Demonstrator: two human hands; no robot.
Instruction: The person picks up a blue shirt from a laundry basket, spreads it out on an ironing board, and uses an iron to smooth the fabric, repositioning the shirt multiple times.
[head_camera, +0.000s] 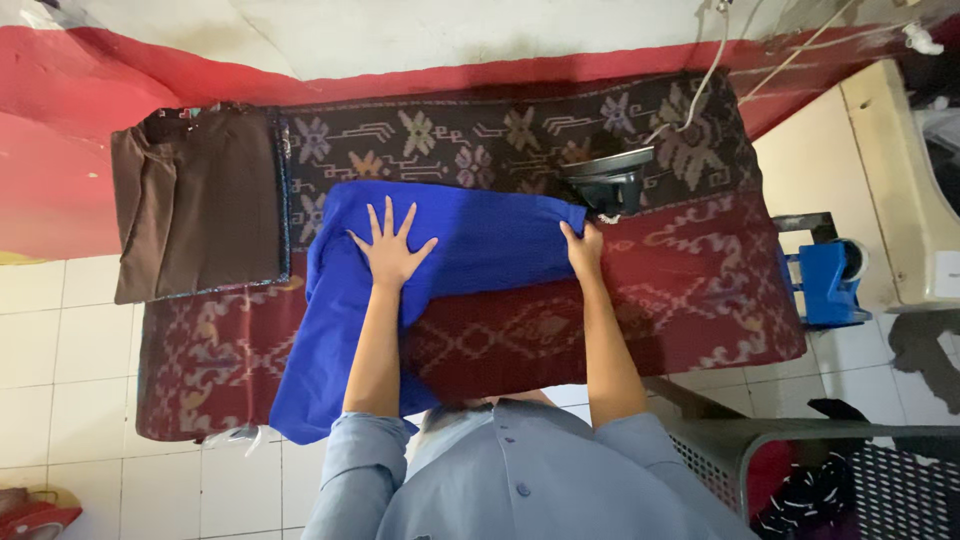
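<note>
A low ironing surface draped in a dark red and brown patterned cloth (690, 290) stands on a white tiled floor (60, 340). At its centre lies a bright blue garment (480, 240), its left part hanging over the near edge toward 7 o'clock. At 10 o'clock from the garment rests a folded brown cloth (200, 205). At 2 o'clock sits a dark iron (608, 180), just beside the garment's right end, with a white cord (700, 85) running away toward 1 o'clock.
</note>
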